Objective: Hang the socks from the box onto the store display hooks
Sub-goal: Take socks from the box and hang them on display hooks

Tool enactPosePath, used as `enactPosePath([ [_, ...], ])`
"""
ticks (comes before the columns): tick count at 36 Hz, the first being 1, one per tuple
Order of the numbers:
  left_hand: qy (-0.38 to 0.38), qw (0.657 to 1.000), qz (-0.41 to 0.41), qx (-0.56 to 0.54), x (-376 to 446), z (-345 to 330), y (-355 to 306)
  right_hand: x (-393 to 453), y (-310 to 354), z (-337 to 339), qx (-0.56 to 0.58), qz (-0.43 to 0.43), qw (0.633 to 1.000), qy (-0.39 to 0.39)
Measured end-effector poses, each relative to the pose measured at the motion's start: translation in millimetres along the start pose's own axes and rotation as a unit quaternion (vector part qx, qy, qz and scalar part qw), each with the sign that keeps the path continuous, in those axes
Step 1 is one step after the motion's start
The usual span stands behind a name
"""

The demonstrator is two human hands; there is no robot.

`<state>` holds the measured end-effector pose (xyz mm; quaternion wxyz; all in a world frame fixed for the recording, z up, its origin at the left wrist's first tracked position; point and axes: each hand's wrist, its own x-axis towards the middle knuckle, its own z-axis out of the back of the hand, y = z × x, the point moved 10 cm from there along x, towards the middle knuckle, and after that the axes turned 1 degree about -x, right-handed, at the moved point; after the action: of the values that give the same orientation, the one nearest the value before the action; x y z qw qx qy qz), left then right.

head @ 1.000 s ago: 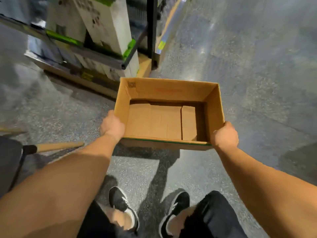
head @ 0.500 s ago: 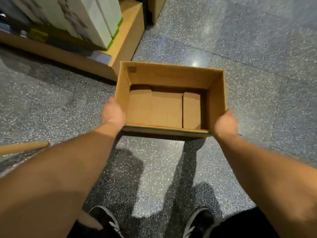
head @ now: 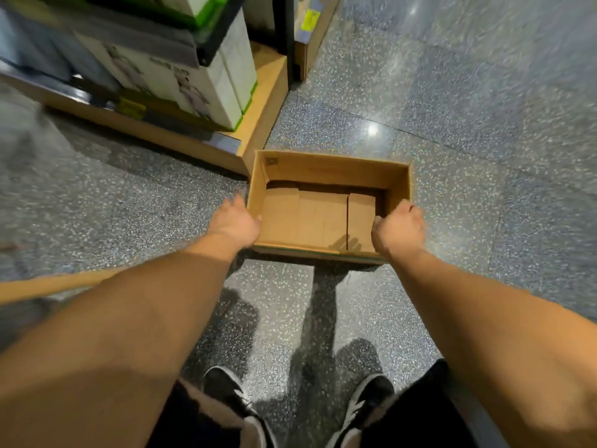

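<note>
Box [head: 326, 221]: an open cardboard carton on the speckled floor [head: 468, 150], its far left corner just beside the corner of a wooden shelf base [head: 258, 130]; only its folded bottom flaps show inside.
Socks: none can be seen in the box.
Left hand [head: 234, 223]: at the box's left wall near the front corner, touching or almost touching it; the fingers look loosely spread rather than clamped on the cardboard, though blur hides the tips.
Right hand [head: 399, 226]: over the box's right front corner, fingers curled in toward the palm; whether they grip the wall cannot be told.
Cartons [head: 193, 82]: white packs with green edges stand on the shelf base, left of and beyond the box.
Shoes [head: 232, 392]: a black pair with white stripes, on the floor nearer the person than the box.
Stick [head: 58, 284]: a tan bar lying left of the box, partly behind the left forearm.
</note>
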<state>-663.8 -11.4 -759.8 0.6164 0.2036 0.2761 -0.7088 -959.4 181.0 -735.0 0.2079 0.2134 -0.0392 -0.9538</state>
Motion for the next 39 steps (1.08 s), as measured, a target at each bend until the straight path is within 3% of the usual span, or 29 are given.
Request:
enactPosePath([
  [11,-0.029,0.992,0.063,-0.11,-217.9,256.8,49.5,-181.7,160.3,239.2,-0.029,0.153,0.987,0.031],
  [17,-0.087,0.968,0.125,-0.2,-333.8,403.1,135.1,-297.7,283.5,341.1,-0.021,0.238,0.969,0.065],
  [21,-0.131,0.945,0.161,-0.252,-391.9,477.5,205.2,-380.6,381.4,381.1,-0.031,0.322,0.945,0.037],
  [26,-0.197,0.914,0.191,-0.299,-444.4,529.5,300.8,-494.9,479.8,393.0,-0.011,0.393,0.919,0.037],
  [30,-0.223,0.891,0.238,-0.315,-479.4,541.7,379.5,-580.5,538.9,369.9,-0.023,0.483,0.874,0.054],
  [39,-0.202,0.82,0.354,-0.402,-502.7,482.9,502.0,-708.2,605.1,285.8,-0.121,0.654,0.739,0.108],
])
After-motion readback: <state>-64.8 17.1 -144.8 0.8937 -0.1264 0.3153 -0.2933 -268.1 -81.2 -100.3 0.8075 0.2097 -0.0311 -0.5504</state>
